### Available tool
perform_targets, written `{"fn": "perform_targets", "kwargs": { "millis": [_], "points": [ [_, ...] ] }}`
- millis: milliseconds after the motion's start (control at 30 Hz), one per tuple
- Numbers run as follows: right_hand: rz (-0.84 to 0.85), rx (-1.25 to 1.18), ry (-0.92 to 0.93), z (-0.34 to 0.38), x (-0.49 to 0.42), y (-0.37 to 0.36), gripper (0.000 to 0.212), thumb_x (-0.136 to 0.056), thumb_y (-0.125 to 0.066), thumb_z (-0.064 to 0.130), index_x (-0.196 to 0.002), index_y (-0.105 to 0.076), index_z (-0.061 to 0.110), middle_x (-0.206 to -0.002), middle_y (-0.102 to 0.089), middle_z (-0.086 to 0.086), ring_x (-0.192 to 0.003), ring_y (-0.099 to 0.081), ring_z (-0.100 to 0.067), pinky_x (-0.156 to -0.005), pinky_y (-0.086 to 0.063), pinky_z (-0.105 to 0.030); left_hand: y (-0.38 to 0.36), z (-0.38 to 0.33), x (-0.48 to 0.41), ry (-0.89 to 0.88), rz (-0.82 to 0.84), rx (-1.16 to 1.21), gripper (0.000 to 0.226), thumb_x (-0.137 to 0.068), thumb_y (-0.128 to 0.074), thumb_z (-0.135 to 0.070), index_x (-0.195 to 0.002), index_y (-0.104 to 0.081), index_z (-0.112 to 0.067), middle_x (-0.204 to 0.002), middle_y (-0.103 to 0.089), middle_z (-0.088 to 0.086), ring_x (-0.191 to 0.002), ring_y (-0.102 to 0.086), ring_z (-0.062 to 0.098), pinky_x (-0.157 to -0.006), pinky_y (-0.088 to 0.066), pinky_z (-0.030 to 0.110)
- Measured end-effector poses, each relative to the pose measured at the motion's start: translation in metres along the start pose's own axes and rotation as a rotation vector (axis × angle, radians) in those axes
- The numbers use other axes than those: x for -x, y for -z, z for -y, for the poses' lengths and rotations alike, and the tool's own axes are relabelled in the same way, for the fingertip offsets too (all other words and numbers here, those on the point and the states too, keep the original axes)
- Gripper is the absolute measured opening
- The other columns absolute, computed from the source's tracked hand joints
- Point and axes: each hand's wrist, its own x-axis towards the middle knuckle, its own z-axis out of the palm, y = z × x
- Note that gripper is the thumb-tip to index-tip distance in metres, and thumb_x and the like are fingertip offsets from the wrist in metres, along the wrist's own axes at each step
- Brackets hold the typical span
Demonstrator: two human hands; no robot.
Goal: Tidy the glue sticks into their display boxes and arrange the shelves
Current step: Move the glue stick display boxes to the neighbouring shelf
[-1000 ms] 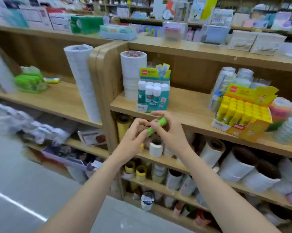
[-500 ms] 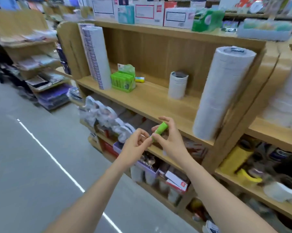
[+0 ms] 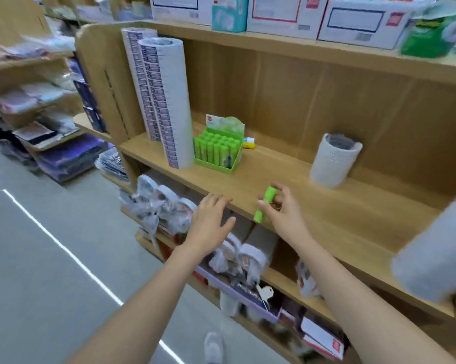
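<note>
Head view: right hand [image 3: 284, 214] pinches green glue stick [image 3: 264, 204] over shelf [image 3: 287, 177] front edge; left hand [image 3: 209, 223] empty, fingers spread; green display box [image 3: 217, 151] near shelf's left end, full.

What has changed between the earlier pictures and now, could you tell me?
The left hand let go of the green glue stick and moved off to the left, fingers spread. The view has swung left and closer to the green display box on the shelf. The right hand still holds the stick, and the box still stands beside the tall paper roll.
</note>
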Motion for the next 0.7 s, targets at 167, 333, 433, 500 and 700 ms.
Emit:
{"fn": "perform_targets", "kwargs": {
  "millis": [167, 333, 433, 500, 700],
  "points": [
    [-0.056, -0.065, 0.017, 0.000, -0.077, -0.040, 0.015, -0.090, -0.069, 0.019, -0.102, -0.066, 0.009, -0.099, -0.073, -0.006, -0.085, -0.066, -0.002, -0.081, -0.054, -0.031, 0.013, 0.047, -0.057, 0.040, -0.150, -0.031, 0.060, -0.094, -0.059, -0.029, -0.149, -0.035, -0.021, -0.161, -0.015, 0.012, -0.149, -0.010, 0.030, -0.119, -0.014, 0.045],
    [-0.123, -0.078, 0.101, 0.008, -0.138, -0.064, 0.019, -0.086, -0.073, 0.027, -0.101, -0.073, 0.014, -0.141, -0.049, -0.003, -0.123, -0.047, 0.007, -0.103, -0.037, -0.017, 0.031, 0.072, -0.097, 0.028, -0.221, -0.007, 0.071, -0.092, -0.062, -0.024, -0.153, -0.026, -0.018, -0.162, -0.009, 0.012, -0.149, -0.009, 0.030, -0.120, -0.016, 0.045],
    [-0.065, -0.138, 0.075, 0.010, -0.165, -0.074, 0.022, -0.085, -0.074, 0.034, -0.091, -0.073, 0.013, -0.159, -0.029, 0.003, -0.144, -0.023, 0.004, -0.116, -0.027, -0.032, 0.034, 0.081, -0.114, -0.018, -0.184, 0.067, 0.077, -0.093, -0.062, -0.023, -0.155, -0.018, -0.013, -0.161, -0.014, 0.013, -0.149, -0.013, 0.028, -0.121, -0.015, 0.040],
    [-0.014, -0.201, 0.045, 0.014, -0.174, -0.080, 0.014, -0.085, -0.074, 0.033, -0.080, -0.072, 0.020, -0.158, -0.031, 0.002, -0.143, -0.021, 0.007, -0.119, -0.023, -0.032, 0.034, 0.086, -0.123, -0.023, -0.165, 0.104, 0.079, -0.093, -0.061, -0.023, -0.155, -0.015, -0.008, -0.161, -0.015, 0.012, -0.150, -0.013, 0.025, -0.122, -0.013, 0.038],
    [-0.124, -0.239, 0.034, 0.015, -0.175, -0.086, 0.025, -0.089, -0.067, 0.030, -0.105, -0.075, 0.013, -0.123, -0.062, 0.005, -0.125, -0.050, -0.006, -0.113, -0.034, -0.028, 0.034, 0.092, -0.138, -0.057, -0.128, 0.259, 0.084, -0.091, -0.064, -0.020, -0.155, -0.010, -0.005, -0.161, -0.016, 0.012, -0.150, -0.013, 0.021, -0.120, -0.008, 0.025]
  ]
}}
